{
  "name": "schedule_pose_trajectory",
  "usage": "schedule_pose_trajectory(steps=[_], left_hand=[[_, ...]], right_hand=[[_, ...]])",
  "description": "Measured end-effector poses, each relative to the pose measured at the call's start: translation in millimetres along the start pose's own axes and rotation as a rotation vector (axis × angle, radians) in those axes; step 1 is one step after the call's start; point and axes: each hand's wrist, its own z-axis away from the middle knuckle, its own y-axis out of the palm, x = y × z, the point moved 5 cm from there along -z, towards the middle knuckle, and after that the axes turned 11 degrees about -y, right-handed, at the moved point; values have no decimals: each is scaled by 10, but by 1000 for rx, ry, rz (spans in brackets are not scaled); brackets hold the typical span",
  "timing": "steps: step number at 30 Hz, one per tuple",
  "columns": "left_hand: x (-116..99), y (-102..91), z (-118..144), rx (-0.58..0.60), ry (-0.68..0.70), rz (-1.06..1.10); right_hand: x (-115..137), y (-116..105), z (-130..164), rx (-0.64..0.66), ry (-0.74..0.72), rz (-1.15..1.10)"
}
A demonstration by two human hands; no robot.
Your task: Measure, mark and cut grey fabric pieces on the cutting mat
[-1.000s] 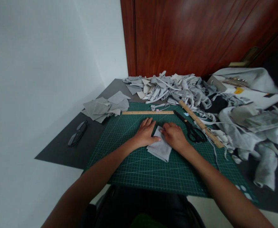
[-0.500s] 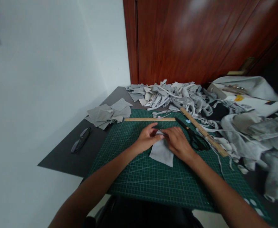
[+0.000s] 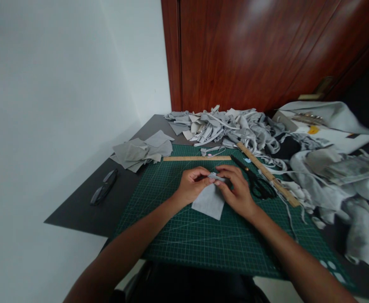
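Observation:
A small light-grey piece of fabric (image 3: 209,203) hangs from my fingers over the green cutting mat (image 3: 184,242). My left hand (image 3: 193,184) pinches its upper left corner between thumb and fingers. On the other side, my right hand (image 3: 236,189) grips the upper right part with thumb and fingertips. The fabric's top edge is bunched or folded between both hands, partly hidden by the fingers. Just right of my right hand lies a pair of black scissors (image 3: 260,187), its blades pointing away to the upper left.
One wooden ruler (image 3: 197,158) lies across the mat's far side, another (image 3: 269,174) slants along the right. Cut grey pieces (image 3: 140,151) are stacked at left, near eyeglasses (image 3: 104,187). Scraps (image 3: 217,126) heap at the back; a white box (image 3: 332,136) and crumpled cloth (image 3: 317,172) sit right.
My right hand has shifted its grip, its thumb now showing at the front edge. The fabric's top is now folded toward me, and its lower part has swung slightly left.

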Motion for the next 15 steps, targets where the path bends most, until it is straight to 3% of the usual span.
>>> schedule_pose_trajectory(steps=[4,9,15], left_hand=[[-5,-15,-5,-36,49,-63],[-21,-31,21,-105,180,-195],[-50,-33,74,-159,258,-298]], right_hand=[[-42,16,9,-21,80,-111],[-58,36,-4,-45,22,-109],[-86,30,-24,-72,68,-146]])
